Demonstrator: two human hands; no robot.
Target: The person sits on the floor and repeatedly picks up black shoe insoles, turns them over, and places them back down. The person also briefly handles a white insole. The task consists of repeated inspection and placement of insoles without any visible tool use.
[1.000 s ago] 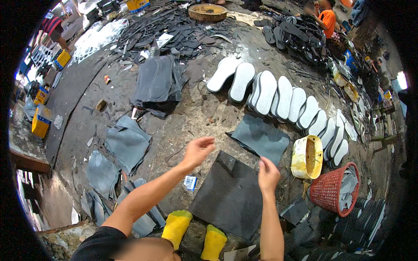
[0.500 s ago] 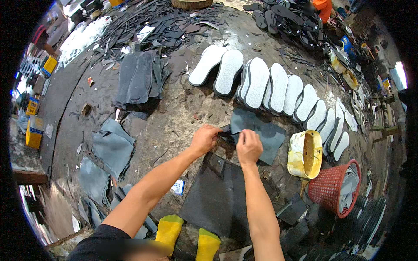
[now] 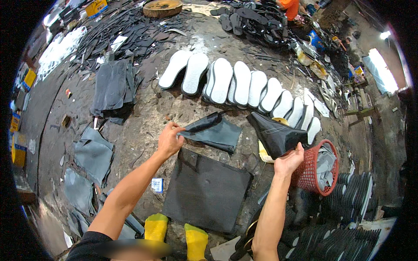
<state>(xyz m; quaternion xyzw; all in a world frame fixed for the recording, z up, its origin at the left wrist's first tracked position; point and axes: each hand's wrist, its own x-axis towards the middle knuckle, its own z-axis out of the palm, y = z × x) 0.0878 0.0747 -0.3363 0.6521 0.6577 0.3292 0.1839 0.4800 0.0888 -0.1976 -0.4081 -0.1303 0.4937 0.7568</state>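
My left hand (image 3: 171, 138) pinches the left corner of a blue-grey sheet (image 3: 220, 134) lying folded on the floor, its dark underside showing along one edge. Off to the right, my right hand (image 3: 289, 161) grips the lower corner of a shiny black sheet (image 3: 276, 135), which is lifted and bent, with thin pale lines marked on it. It covers most of a whitish container (image 3: 264, 153) behind it. A wide dark square mat (image 3: 207, 189) lies flat between my forearms, in front of my feet in yellow socks (image 3: 197, 241).
White-topped soles (image 3: 223, 80) stand in a curved row beyond my hands. A red basket (image 3: 305, 174) with grey scraps is at right. Stacked grey sheets (image 3: 93, 152) and dark sheets (image 3: 113, 85) lie left. Black offcuts (image 3: 126, 30) and a round wood block (image 3: 162, 8) are farther off.
My hands have moved apart. My right hand has swung right and raised the black sheet, while my left stays at the grey sheet's edge. The whole view has shifted somewhat.
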